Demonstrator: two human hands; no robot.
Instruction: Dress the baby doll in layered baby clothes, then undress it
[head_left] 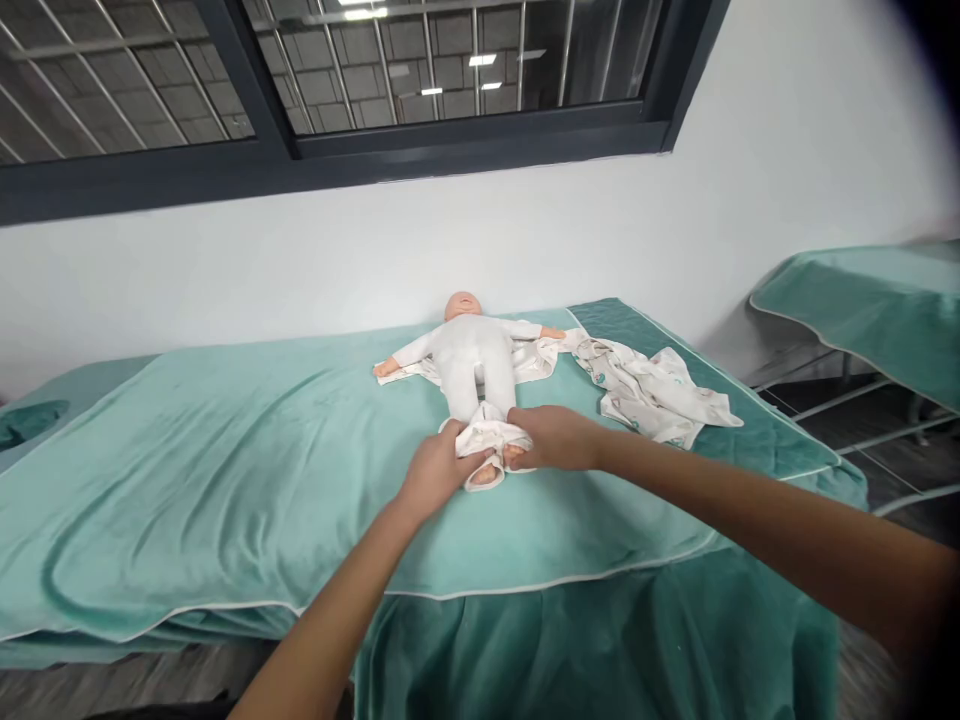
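A baby doll (469,350) with a white cloth body lies on its back, arms spread, head toward the wall and feet toward me. White printed baby pants (491,432) are bunched around its lower legs, and its feet show at the leg openings. My left hand (439,465) is closed on the left side of the pants, thumb across the cloth. My right hand (555,438) grips their right side, beside the doll's foot. Some pale cloth (536,360) is spread beneath the doll's arms and back.
A crumpled white printed baby garment (660,392) lies right of the doll. Green velvety covers (225,480) drape over the bed. Behind it are a white wall (337,250) and a dark-framed window (480,130). Another green-covered bed (870,300) with metal rails stands at the right.
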